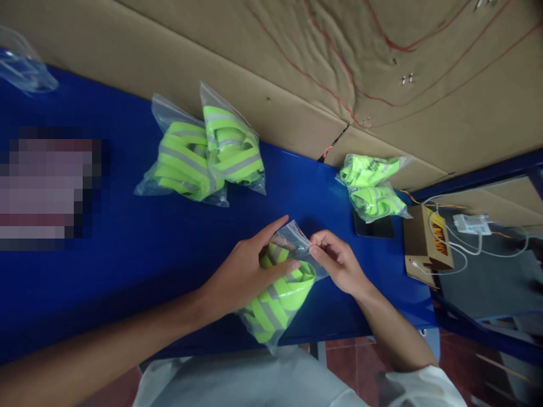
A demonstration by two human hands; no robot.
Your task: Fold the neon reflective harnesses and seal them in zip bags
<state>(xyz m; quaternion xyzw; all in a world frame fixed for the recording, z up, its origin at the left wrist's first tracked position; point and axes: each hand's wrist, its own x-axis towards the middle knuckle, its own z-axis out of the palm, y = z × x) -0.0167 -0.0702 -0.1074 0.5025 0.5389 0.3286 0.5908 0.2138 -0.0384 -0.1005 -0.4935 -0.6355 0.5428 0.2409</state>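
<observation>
My left hand [244,268] cups the bag [275,319], thumb across its front and fingers behind; my right hand [341,265] pinches its top edge, thumb against fingertip. The bag is near the front edge of the table [127,243], with green strap [294,291] bunched inside. Slick plastic could slide from that small pinch, and strap bulging towards the zip [300,236] could jam it. I can read no brand; the marks on the box [428,237] are too blurred.
</observation>
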